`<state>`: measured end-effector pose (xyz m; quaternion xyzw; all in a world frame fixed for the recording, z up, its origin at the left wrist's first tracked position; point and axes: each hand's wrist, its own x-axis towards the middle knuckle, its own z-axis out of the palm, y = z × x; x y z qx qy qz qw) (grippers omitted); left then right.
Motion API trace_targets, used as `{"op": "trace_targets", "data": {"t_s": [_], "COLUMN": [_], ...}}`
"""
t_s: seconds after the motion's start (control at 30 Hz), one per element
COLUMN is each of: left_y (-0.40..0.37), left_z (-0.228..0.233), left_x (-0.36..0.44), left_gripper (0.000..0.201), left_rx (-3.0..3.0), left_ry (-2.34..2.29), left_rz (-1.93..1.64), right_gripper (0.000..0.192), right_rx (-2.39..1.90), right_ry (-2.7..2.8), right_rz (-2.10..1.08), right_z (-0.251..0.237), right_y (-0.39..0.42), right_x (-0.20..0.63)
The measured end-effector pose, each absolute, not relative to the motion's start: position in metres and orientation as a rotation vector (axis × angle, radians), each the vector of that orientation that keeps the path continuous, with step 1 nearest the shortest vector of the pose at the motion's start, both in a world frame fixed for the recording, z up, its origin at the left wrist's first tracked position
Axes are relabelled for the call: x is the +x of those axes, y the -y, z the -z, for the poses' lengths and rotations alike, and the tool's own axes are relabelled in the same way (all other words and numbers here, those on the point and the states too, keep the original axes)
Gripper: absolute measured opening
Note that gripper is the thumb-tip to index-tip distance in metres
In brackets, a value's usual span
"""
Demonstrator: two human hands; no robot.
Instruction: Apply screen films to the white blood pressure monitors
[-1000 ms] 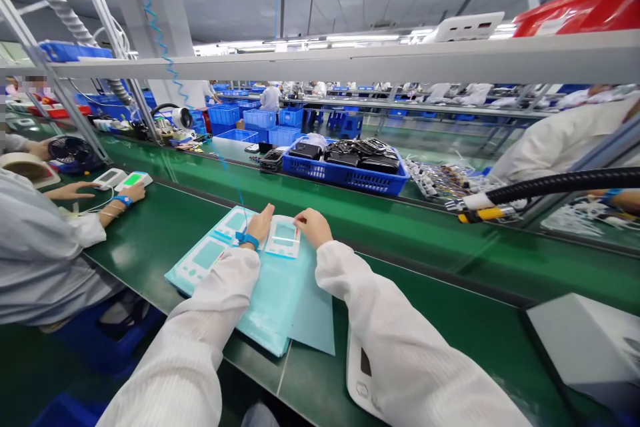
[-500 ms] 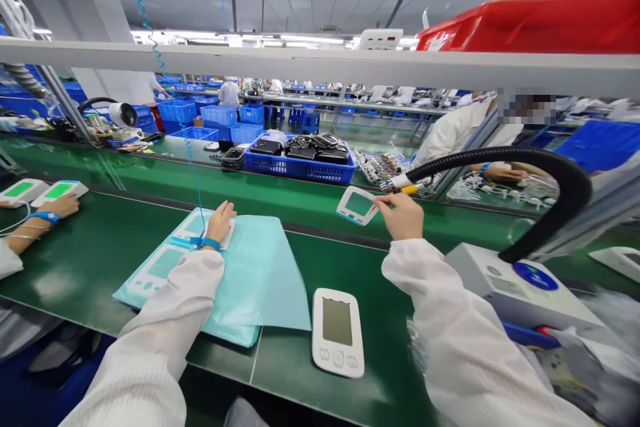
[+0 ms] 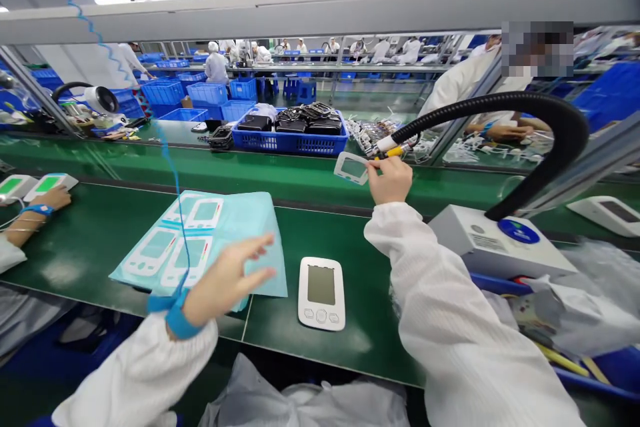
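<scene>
Between thumb and fingers, my right hand point(image 3: 393, 179) pinches a white-framed panel sticker point(image 3: 351, 168) by its right edge, near the nozzle of a black flexible hose point(image 3: 530, 103). My left hand point(image 3: 227, 277), slightly blurred, hovers with fingers apart over the lower right of light-blue backing sheets point(image 3: 263, 213). Several more panel stickers point(image 3: 147, 252) lie on those sheets. A blue wrist strap with a coiled cord circles my left wrist. To the right of the sheets, a white device with a grey screen and buttons point(image 3: 321, 293) lies face up on the green bench.
A blue basket of black parts point(image 3: 293, 140) stands behind the green strip. At right is a white box holding the hose point(image 3: 500, 240), with plastic bags point(image 3: 575, 307) below. A co-worker's hand point(image 3: 55, 198) touches white devices at far left; another person works at back right.
My left hand has come off the sheets toward me and to the right, its fingers spreading. My right hand still holds the sticker near the hose nozzle. The view has tilted downward.
</scene>
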<state>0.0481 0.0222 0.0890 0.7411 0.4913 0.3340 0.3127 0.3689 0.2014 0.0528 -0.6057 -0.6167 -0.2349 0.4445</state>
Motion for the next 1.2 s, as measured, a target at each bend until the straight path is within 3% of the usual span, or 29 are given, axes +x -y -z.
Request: {"op": "trace_targets", "data": {"t_s": [0.3,0.5,0.6,0.7,0.87,1.0,1.2], "left_y": [0.033,0.027,0.022,0.02,0.021,0.019,0.02], "left_z": [0.021,0.039,0.04,0.044,0.047,0.046,0.05], "left_x": [0.101,0.119,0.117,0.115,0.117,0.117,0.115], "left_gripper": [0.091,0.087,0.087,0.09,0.09,0.087,0.089], "left_rx": [1.655,1.72,1.699,1.607,1.535,1.634,1.624], "left_ry": [-1.347,-1.377,-1.327,-1.275,-1.258,-1.225,-1.214], "left_rz": [-0.6,-0.665,-0.665,-0.675,-0.73,-0.758,-0.752], "right_gripper": [0.018,0.015,0.013,0.013,0.017,0.019,0.022], "right_rx": [-1.505,-1.451,-1.292,-1.211,-1.272,-1.318,-1.342], "right_ry": [1.514,1.53,1.617,1.616,1.52,1.444,1.427], "right_rz": [0.569,0.463,0.154,-0.353,-1.099,-1.286,-1.302], "right_z": [-0.054,-0.061,-0.067,-0.066,-0.036,-0.011,-0.001], "right_y": [-0.201,-0.186,-0.156,-0.115,-0.059,-0.045,-0.047], "right_x": [0.368,0.369,0.372,0.371,0.355,0.342,0.338]}}
